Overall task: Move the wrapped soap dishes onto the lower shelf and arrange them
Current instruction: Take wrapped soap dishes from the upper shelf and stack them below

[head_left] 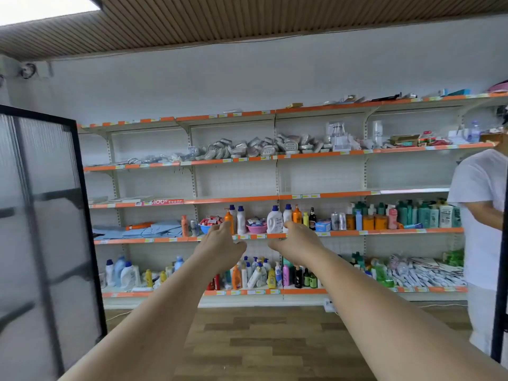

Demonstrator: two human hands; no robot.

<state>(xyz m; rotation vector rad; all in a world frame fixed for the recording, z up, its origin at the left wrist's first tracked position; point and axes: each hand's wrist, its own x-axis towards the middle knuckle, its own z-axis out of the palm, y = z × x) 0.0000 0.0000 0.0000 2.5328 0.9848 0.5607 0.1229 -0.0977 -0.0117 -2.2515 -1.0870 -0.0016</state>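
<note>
orange-edged shelving [275,198] ahead of me, wrapped soap dishes [255,147] heaped on the second shelf from top, my left hand [220,247] and right hand [298,243] outstretched, fingers relaxed, holding nothing, shelf strip [165,202] reading "100+"

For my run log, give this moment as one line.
left hand: open, empty | right hand: open, empty | wrapped soap dishes: piled, upper shelf | shelf below: bare middle

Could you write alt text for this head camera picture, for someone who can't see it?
Two bare hands, left hand and right hand, reach open and empty toward shop shelving; wrapped soap dishes lie heaped above a bare shelf.
</note>
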